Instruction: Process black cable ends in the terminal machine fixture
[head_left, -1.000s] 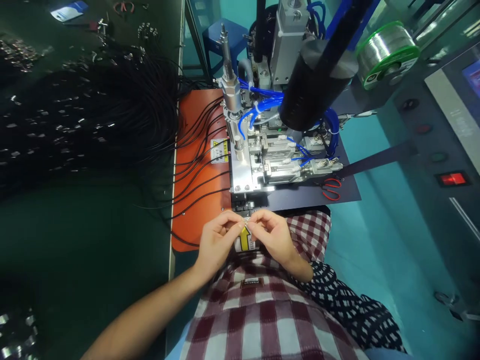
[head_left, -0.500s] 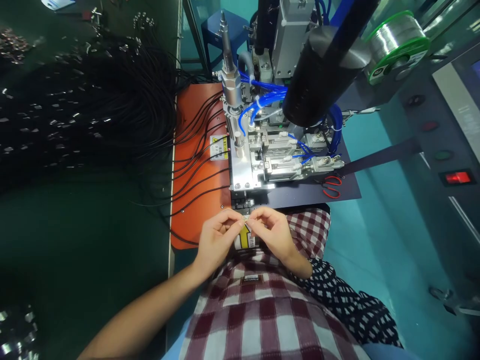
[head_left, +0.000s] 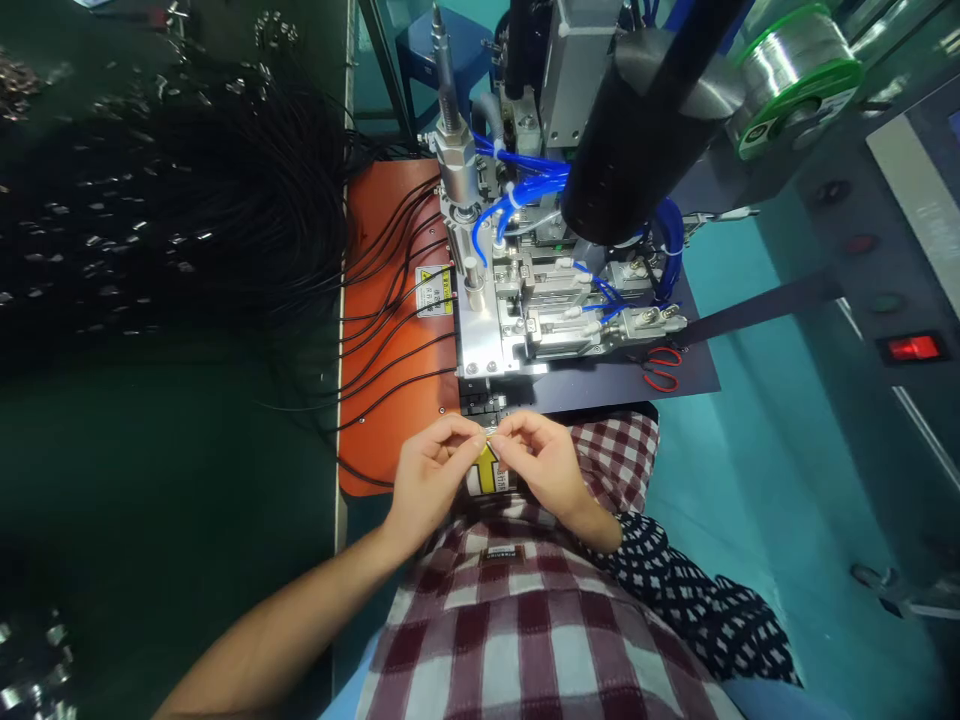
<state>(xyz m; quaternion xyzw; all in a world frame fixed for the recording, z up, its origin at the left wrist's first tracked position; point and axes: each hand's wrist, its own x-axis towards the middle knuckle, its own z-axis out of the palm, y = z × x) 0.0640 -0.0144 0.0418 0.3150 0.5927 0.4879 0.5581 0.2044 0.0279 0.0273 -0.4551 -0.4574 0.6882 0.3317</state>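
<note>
My view has slid a little since a second ago: the machine [head_left: 480, 335] sits slightly higher and further left, the solder spool [head_left: 799, 75] has drifted right and up, and the pale packet [head_left: 91, 3] at top left is down to a sliver. My hands have hardly changed, tips together over the same spot.

From the left, the dark table [head_left: 172, 520] carries a heap of black cables [head_left: 247, 190], glinting with small metal ends. Several cables run across the orange board [head_left: 390, 420], past the warning label [head_left: 435, 291], into the machine's edge. My left hand [head_left: 431, 475] is in a narrow pinch, thumb against forefinger, on a tiny bright piece [head_left: 489, 433], too small for me to identify. It lies between my two hands, just beyond the yellow arrow label [head_left: 487, 478]. My right hand [head_left: 545, 465] meets it from the other side, pinching just as narrowly. Further right, the red-handled cutters [head_left: 662, 370] lie on the dark plate [head_left: 600, 390] beside the machine, and the red switch [head_left: 913, 348] is on the cabinet [head_left: 847, 240].
</note>
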